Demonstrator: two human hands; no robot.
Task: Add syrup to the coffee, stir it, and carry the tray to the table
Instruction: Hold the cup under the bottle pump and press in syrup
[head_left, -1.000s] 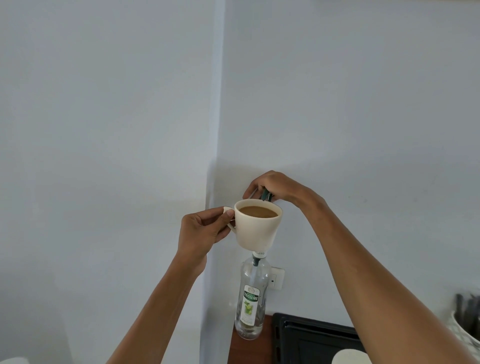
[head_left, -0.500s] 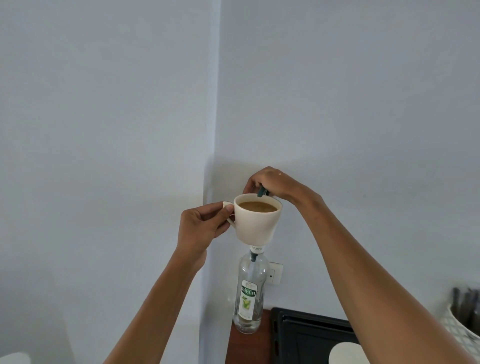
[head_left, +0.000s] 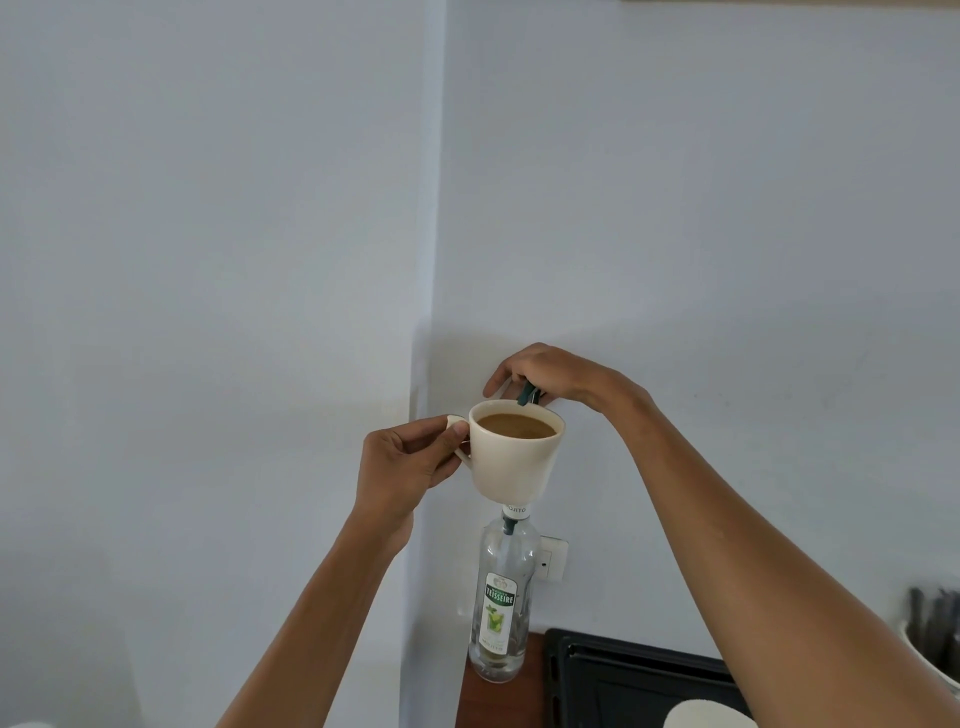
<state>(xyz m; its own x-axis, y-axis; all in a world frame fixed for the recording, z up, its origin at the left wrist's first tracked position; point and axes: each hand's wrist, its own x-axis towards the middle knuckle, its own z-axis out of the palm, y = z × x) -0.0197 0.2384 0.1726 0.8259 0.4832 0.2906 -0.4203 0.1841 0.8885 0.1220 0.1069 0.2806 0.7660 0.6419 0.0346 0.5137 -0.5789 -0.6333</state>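
Pale blue-grey wall fills most of what we see, with a corner running down just left of centre. Next biggest is the black tray, low right on the brown wooden surface and partly behind the right forearm. A white round thing sits at the tray's near edge, cut off by the frame, so we cannot tell what it is.

The clear glass syrup bottle stands upright on the surface just left of the tray, near the corner, and has a green-and-white label. A white holder with dark utensils sits at the far right edge.

The cream cup is held in the air in front of the bottle's neck and hides it. Light brown coffee comes close to the rim.

The left hand has its grip pinched on the cup's handle, thumb on top. The right hand is above and behind the cup, its grip curled down over the dark green pump head, which pokes out just past the far rim. Syrup flow: we cannot tell.

A white wall socket is behind the bottle.
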